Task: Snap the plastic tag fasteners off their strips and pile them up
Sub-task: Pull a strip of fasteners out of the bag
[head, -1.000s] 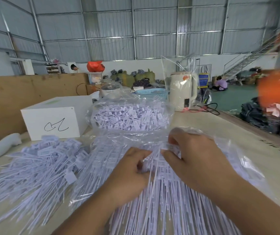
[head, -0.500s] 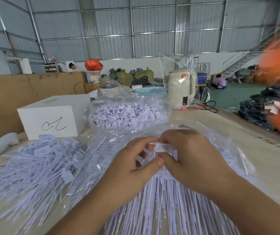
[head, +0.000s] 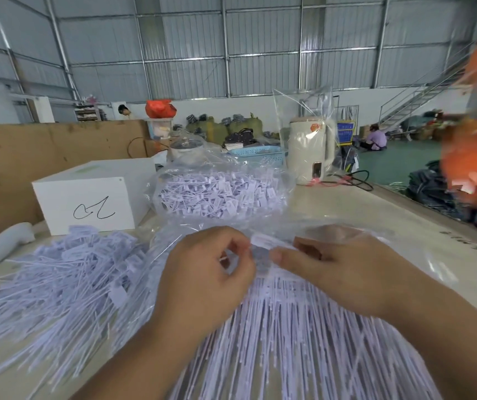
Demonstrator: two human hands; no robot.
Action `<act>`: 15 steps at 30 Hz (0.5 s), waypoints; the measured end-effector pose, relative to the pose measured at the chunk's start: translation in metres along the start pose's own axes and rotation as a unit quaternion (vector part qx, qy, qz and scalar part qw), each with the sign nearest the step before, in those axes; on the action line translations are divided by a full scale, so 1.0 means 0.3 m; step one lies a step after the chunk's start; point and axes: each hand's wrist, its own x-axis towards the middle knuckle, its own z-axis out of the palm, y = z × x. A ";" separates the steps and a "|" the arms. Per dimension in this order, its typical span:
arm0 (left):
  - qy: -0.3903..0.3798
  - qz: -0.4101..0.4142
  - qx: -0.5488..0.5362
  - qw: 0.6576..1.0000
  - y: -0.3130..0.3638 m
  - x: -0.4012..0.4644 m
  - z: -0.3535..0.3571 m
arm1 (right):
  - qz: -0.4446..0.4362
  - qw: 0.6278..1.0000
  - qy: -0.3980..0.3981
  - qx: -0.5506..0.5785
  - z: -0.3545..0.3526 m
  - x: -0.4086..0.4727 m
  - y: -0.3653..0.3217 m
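While both hands sit over the middle of the table (head: pixel 361 215), they've got the head end of one strip of white plastic tag fasteners (head: pixel 263 256) pinched between them. Left hand (head: pixel 202 272) has its fingers curled in, with thumb and fingertips nipping the left side of that strip, and the right hand (head: pixel 338 269) has its thumb pressed along the right side with the fingers tucked behind, so both are gripping it. The strip's long thin tails fan down toward the camera along with a big bunch of unsnapped strips (head: pixel 289 327), which lies half inside a crinkly clear plastic bag (head: pixel 399 255) right under the hands. Off to the left there's a loose pile of fasteners (head: pixel 67 278) spread on the table, touching the bag's edge. Behind the hands sits another clear bag stuffed with fasteners (head: pixel 217 194), and left of that a white box (head: pixel 87 194) with a black scribble on its front. Further back there's a cream electric kettle (head: pixel 311 151) with a plastic bag over its top, plus a blue basket (head: pixel 257 153) just left of it. Right edge is an orange blur, can't tell what it is.
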 end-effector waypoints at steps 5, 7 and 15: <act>0.082 -0.067 -0.069 0.992 -0.037 0.013 -0.011 | -0.026 0.997 0.015 0.070 -0.003 -0.001 -0.004; 0.101 -0.099 -0.103 0.984 -0.050 0.015 -0.005 | -0.060 0.989 0.034 0.129 0.000 0.004 0.000; -0.003 -0.121 -0.101 0.988 -0.054 -0.011 0.024 | -0.172 0.818 -0.073 0.545 -0.002 0.008 -0.013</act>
